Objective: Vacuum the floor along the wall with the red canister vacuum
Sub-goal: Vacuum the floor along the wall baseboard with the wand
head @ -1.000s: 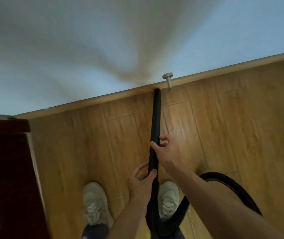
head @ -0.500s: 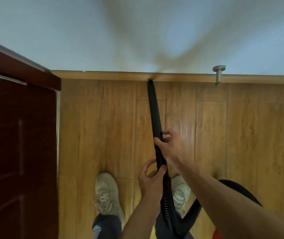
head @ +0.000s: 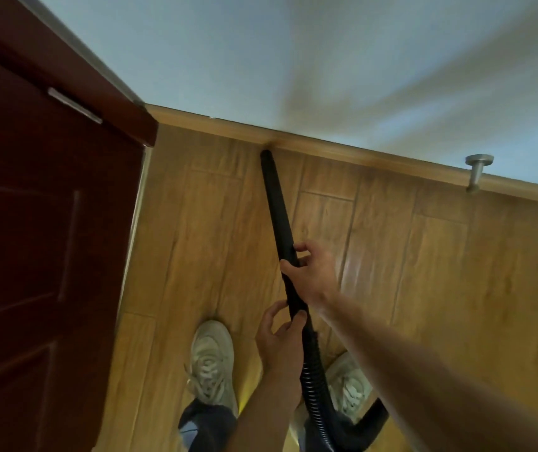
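Right hand (head: 314,272): grip closed round black wand (head: 276,203), mid-length.
Left hand (head: 279,342): grip closed round wand's lower end.
Wand tip: on floor (head: 202,223), just beside skirting board (head: 228,127).

Home interior — wood floor (head: 440,288); skirting (head: 326,148); panelled door (head: 33,256)

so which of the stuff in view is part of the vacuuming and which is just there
In the job: black wand, ribbed hose, left hand and right hand gripping the wand, wooden floor, skirting board.

Just there: dark red door, metal door stop, pale shoes.
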### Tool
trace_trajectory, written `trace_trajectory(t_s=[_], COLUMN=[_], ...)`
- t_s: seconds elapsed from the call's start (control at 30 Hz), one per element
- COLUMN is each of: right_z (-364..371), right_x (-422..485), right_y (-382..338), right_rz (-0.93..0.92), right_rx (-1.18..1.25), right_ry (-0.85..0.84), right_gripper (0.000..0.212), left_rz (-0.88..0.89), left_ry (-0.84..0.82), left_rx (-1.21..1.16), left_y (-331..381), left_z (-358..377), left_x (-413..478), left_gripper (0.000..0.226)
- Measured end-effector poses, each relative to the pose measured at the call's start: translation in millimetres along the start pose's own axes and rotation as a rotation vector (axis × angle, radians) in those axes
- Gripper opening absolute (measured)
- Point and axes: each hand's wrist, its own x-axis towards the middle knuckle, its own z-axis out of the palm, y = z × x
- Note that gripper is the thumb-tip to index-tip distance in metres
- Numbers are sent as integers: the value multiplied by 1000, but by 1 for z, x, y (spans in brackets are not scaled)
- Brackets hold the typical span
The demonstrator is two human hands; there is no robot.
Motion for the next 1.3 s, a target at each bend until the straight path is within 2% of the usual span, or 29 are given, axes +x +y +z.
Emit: trace_trajectory(t_s=[0.13, 0.43, 0.73, 1.0, 1.3], right_z=[19, 60, 87, 50, -18], right_x=[7, 34, 48, 25, 2], right_y=[-16, -53, -75, -47, 0], right_rz=[-51, -169, -188, -114, 53], right_rx=[-103, -268, -225, -96, 99], right_ry=[-84, -105, -124, -76, 55], right_gripper=[37, 39, 45, 36, 24], left_rz=[-14, -6, 20, -34, -47], left_ry=[42, 31, 9, 2, -15], left_rx=[-90, -245, -244, -135, 114], left_y=[15, 53, 78, 57, 19], left_z=[-6, -17, -29, -23, 9], left_x=[7, 29, 43, 21, -15], left_gripper=[24, 27, 27, 23, 21])
